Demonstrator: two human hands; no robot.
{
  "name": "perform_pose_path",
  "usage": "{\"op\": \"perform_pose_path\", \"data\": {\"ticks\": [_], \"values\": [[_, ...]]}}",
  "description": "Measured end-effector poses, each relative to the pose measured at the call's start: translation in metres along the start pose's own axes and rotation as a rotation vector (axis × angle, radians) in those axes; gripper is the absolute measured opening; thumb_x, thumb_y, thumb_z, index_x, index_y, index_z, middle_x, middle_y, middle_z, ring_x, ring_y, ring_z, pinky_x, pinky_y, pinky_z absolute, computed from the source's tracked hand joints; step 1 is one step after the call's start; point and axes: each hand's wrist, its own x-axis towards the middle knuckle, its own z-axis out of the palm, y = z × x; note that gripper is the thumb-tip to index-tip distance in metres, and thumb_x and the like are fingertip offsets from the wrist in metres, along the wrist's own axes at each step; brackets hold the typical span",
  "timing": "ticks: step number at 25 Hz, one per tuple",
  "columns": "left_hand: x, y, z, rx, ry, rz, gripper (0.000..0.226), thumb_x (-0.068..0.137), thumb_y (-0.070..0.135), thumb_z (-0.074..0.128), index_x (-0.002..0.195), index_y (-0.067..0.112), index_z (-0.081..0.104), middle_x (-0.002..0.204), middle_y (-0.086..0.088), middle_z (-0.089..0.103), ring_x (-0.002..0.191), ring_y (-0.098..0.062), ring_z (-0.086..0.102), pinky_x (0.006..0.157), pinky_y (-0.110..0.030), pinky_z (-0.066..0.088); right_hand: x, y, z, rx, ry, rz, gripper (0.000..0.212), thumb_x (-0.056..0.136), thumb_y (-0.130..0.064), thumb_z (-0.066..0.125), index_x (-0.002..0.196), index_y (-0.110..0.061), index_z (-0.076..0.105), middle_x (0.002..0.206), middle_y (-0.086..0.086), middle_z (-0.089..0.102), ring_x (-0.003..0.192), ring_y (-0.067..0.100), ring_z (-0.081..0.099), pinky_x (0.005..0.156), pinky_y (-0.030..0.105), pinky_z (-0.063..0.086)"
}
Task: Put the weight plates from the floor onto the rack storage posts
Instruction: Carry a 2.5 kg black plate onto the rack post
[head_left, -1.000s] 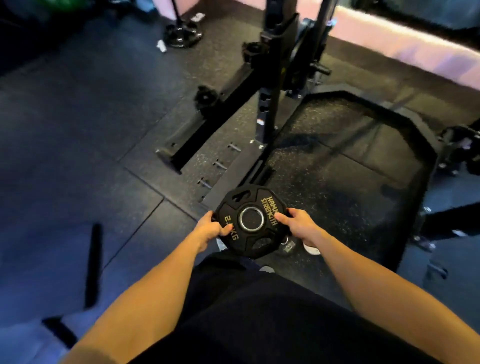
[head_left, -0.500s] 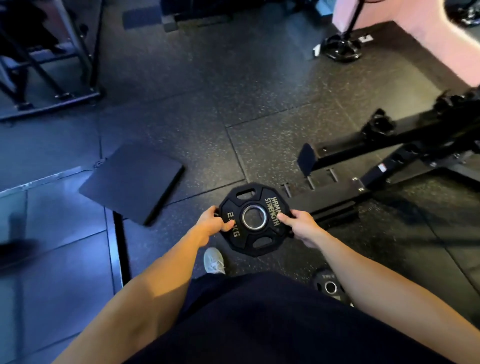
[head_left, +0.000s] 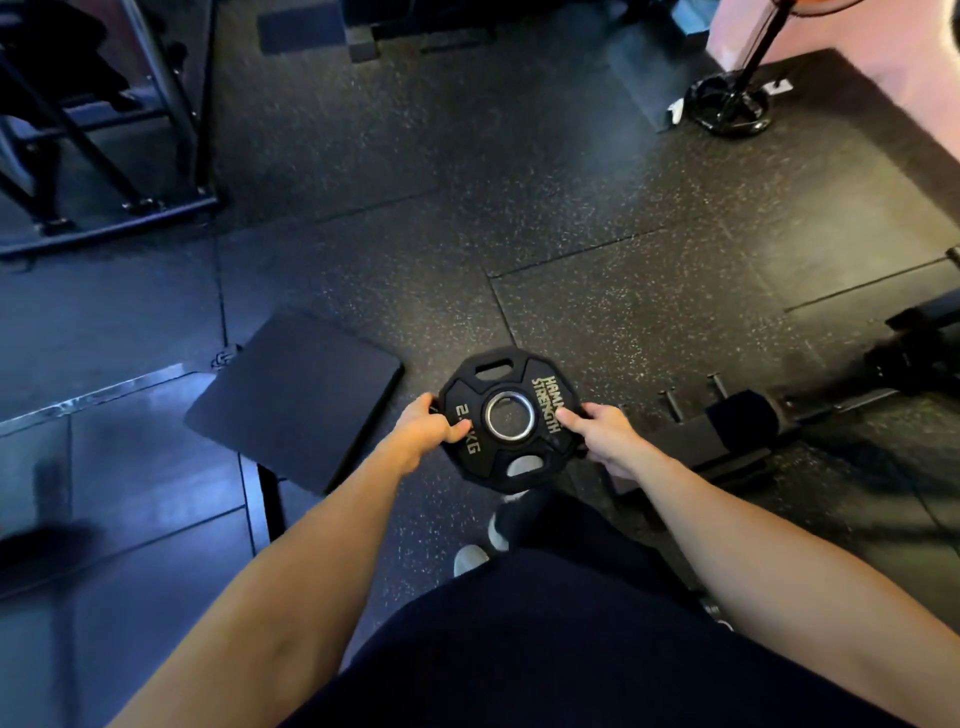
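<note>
I see the left hand (head_left: 423, 431) clamped on black rubber weight plate (head_left: 506, 418) | right hand (head_left: 605, 436) clamped opposite edge | plate held above speckled rubber floor (head_left: 571, 208)

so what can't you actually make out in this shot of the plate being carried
- Weight plate, head view: the left hand thumb covers part of the kg figure.
- Its underside and both hands' fingers there: hidden by the plate itself; the right hand shows mainly its thumb on top.
- Rack base: cut off by the right edge; no storage posts in view.
- Feet: mostly hidden behind the dark clothing.
</note>
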Motion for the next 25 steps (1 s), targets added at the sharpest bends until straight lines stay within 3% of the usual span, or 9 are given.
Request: {"op": "perform_pose_path", "data": {"ticks": [2,5,7,9,12,16,19,25], "values": [[0.027,0.02,-0.01,0.022,-0.009,0.003,0.041,0.078,0.01,0.077,0.112,0.012,0.054,0.104,-0.002,0.06,0.098,-0.017,0.056,0.077,-0.023,0.041,0.025,-0.025,0.005,0.006,0.002,0.007,0.054,0.09,-0.028,0.063,0.136,-0.006,0.046,0.123,0.009,0.063,0.11,0.026,0.061,0.094,0.04,0.049],[0.09,0.064,-0.027,0.024,-0.01,-0.004,0.044,0.077,0.008,0.076,0.116,0.008,0.057,0.105,-0.004,0.063,0.097,-0.018,0.057,0.081,-0.026,0.044,0.077,-0.075,0.008,-0.008,-0.003,-0.007,0.047,0.091,-0.029,0.061,0.131,-0.007,0.051,0.121,0.009,0.063,0.113,0.027,0.06,0.086,0.035,0.047],[0.133,0.102,-0.037,-0.011,-0.019,-0.022,0.043,0.078,0.004,0.075,0.117,0.007,0.057,0.11,-0.008,0.065,0.102,-0.022,0.059,0.092,-0.034,0.049,0.116,-0.114,0.007,-0.003,-0.007,-0.031,0.04,0.092,-0.027,0.06,0.126,-0.006,0.056,0.116,0.01,0.066,0.105,0.024,0.063,0.079,0.03,0.049],[0.179,0.144,-0.046,-0.043,-0.027,-0.027,0.041,0.078,0.0,0.073,0.115,0.005,0.057,0.111,-0.012,0.065,0.104,-0.027,0.06,0.093,-0.038,0.05,0.152,-0.157,0.001,0.008,0.01,-0.037,0.035,0.092,-0.025,0.059,0.121,-0.005,0.059,0.112,0.011,0.068,0.094,0.021,0.064,0.075,0.029,0.051],[0.231,0.212,-0.052,-0.01,-0.03,0.041,0.036,0.077,0.002,0.074,0.11,0.005,0.059,0.105,-0.012,0.066,0.094,-0.023,0.061,0.076,-0.031,0.05,0.194,-0.223,-0.01,0.043,0.037,-0.079,0.029,0.093,-0.021,0.058,0.117,-0.005,0.061,0.106,0.01,0.068,0.079,0.015,0.064,0.063,0.026,0.052],[0.295,0.3,-0.047,0.018,-0.059,0.069,0.032,0.077,0.003,0.074,0.105,0.009,0.06,0.084,-0.001,0.063,0.068,-0.009,0.054,0.044,-0.009,0.04,0.248,-0.301,-0.041,0.069,0.071,-0.051,0.025,0.093,-0.024,0.059,0.113,-0.009,0.061,0.103,0.011,0.069,0.081,0.019,0.066,0.062,0.028,0.054],[0.35,0.361,-0.04,0.052,-0.11,0.088,0.028,0.077,0.002,0.073,0.099,0.012,0.058,0.079,0.002,0.061,0.065,-0.008,0.052,0.038,-0.008,0.036,0.292,-0.345,-0.065,0.079,0.126,-0.044,0.025,0.093,-0.027,0.059,0.111,-0.01,0.062,0.094,0.006,0.069,0.069,0.011,0.063,0.046,0.018,0.047],[0.495,0.514,-0.012,0.132,-0.272,0.123,0.026,0.078,-0.003,0.07,0.099,0.01,0.058,0.084,-0.003,0.064,0.074,-0.013,0.057,0.049,-0.012,0.044,0.404,-0.453,-0.121,0.243,0.256,0.002,0.025,0.092,-0.03,0.059,0.11,-0.013,0.061,0.099,0.003,0.07,0.087,0.017,0.065,0.067,0.03,0.052]]}}
